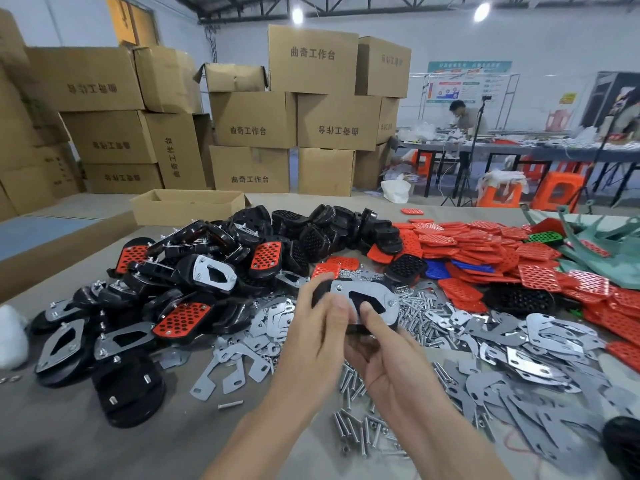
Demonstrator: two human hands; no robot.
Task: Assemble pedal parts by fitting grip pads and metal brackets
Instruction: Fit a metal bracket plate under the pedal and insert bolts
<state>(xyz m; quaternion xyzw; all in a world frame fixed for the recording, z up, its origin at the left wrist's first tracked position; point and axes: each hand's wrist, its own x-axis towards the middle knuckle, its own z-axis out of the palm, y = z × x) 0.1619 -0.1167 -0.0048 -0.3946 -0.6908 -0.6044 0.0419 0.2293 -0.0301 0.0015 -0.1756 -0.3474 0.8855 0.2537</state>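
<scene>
Holding the black pedal point(321, 293) over the screw pile point(414, 311), I have left hand point(311, 337) and right hand point(384, 358) curled round its edges; metal bracket point(383, 300) seated on top; judged rigid, light, slick; grasp the rims.

— Holding what?
— A black pedal point(321, 286), gripped between left hand point(311, 327) and right hand point(391, 362) above the bench point(86, 427). Metal bracket point(388, 311) turned up, with the right thumb laid across it.
— And lying around?
— Heap of pedals point(242, 244) on the left, red grip pads point(467, 244) on the right, loose brackets point(519, 341) and screws point(360, 434) near the hands. Cardboard boxes point(311, 98) stacked behind.
</scene>
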